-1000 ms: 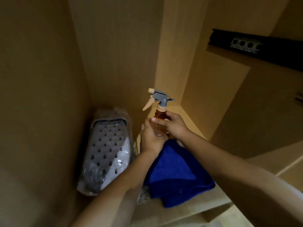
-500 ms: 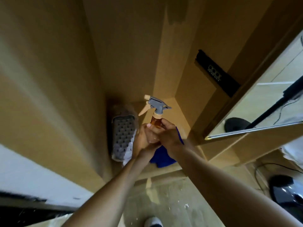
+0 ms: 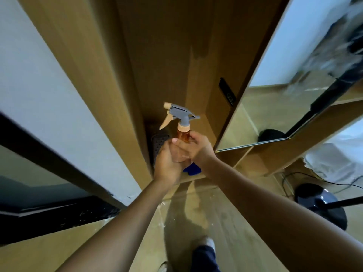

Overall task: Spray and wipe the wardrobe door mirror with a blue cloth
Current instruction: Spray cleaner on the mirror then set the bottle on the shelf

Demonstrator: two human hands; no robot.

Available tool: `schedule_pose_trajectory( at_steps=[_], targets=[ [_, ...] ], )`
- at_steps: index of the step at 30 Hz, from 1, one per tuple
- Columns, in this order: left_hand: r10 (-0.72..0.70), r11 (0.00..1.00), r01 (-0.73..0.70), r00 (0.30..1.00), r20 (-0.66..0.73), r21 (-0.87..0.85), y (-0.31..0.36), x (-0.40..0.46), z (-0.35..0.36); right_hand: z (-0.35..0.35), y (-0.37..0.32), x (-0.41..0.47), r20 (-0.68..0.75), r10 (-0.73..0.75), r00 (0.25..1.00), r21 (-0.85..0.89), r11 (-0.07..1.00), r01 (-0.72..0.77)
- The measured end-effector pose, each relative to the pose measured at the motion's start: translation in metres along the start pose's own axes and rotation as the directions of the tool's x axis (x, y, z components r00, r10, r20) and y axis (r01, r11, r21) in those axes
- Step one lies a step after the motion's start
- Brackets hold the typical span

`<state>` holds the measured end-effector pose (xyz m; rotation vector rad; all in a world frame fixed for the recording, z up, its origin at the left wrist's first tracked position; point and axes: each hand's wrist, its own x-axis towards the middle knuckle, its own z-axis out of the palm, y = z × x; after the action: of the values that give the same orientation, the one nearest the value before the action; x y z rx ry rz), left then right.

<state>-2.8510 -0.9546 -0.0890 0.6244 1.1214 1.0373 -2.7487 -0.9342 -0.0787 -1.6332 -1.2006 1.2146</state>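
An amber spray bottle (image 3: 183, 134) with a grey and beige trigger head stands upright in front of the open wardrobe. My left hand (image 3: 167, 161) wraps the lower body of the bottle. My right hand (image 3: 196, 147) grips the bottle from the right, fingers across its front. A corner of the blue cloth (image 3: 193, 169) shows on the wardrobe's bottom shelf just below my hands. The mirror (image 3: 275, 107) on the open wardrobe door stands at the right, reflecting the floor and a dark stand.
A grey perforated item in plastic wrap (image 3: 159, 143) lies on the shelf behind my left hand. The wardrobe's side panel (image 3: 94, 79) rises at the left. A dark fan base (image 3: 322, 205) with a cable sits on the floor at the right. My feet (image 3: 204, 250) are below.
The view has pulled back out of the wardrobe, and both hands have carried the bottle up and away from the shelf. The cloth stays on the shelf. The door mirror has come into view.
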Motion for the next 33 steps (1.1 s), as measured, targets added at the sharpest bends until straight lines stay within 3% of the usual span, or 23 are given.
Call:
schedule_pose_trajectory(
  at_steps=[1, 2, 3, 4, 7, 13, 23, 33],
  targets=[
    [-0.053, 0.992, 0.054, 0.999, 0.012, -0.114, 0.004, -0.008, 0.001, -0.007, -0.012, -0.011, 0.011, -0.018, 1.000, -0.011, 1.000, 0.018],
    [-0.043, 0.998, 0.044, 0.998, 0.040, -0.045, 0.009, -0.017, 0.003, -0.013, -0.023, -0.022, 0.028, -0.030, 0.999, -0.002, 1.000, 0.030],
    [0.035, 0.989, -0.041, 0.998, 0.046, 0.143, 0.015, -0.026, 0.005, -0.018, -0.030, -0.030, 0.049, -0.037, 0.998, 0.013, 0.999, 0.036],
    [0.199, 0.916, -0.211, 0.978, 0.070, 0.340, 0.023, -0.044, 0.009, -0.028, -0.038, -0.043, 0.074, -0.048, 0.996, 0.036, 0.998, 0.045],
    [0.315, 0.860, -0.336, 0.942, 0.119, 0.383, 0.032, -0.062, 0.019, -0.045, -0.056, -0.067, 0.113, -0.067, 0.991, 0.088, 0.995, 0.057],
    [0.432, 0.674, -0.418, 0.892, 0.135, 0.609, 0.039, -0.140, 0.073, -0.111, -0.081, -0.132, 0.162, -0.136, 0.977, 0.072, 0.989, 0.126],
    [0.450, 0.593, -0.480, 0.863, 0.229, 0.646, 0.029, -0.225, 0.189, -0.239, -0.097, -0.212, 0.087, -0.230, 0.969, 0.027, 0.973, 0.229],
    [0.479, 0.527, -0.537, 0.828, 0.291, 0.658, 0.063, -0.210, 0.289, -0.329, -0.142, -0.188, 0.008, -0.361, 0.932, 0.079, 0.930, 0.359]
  ],
)
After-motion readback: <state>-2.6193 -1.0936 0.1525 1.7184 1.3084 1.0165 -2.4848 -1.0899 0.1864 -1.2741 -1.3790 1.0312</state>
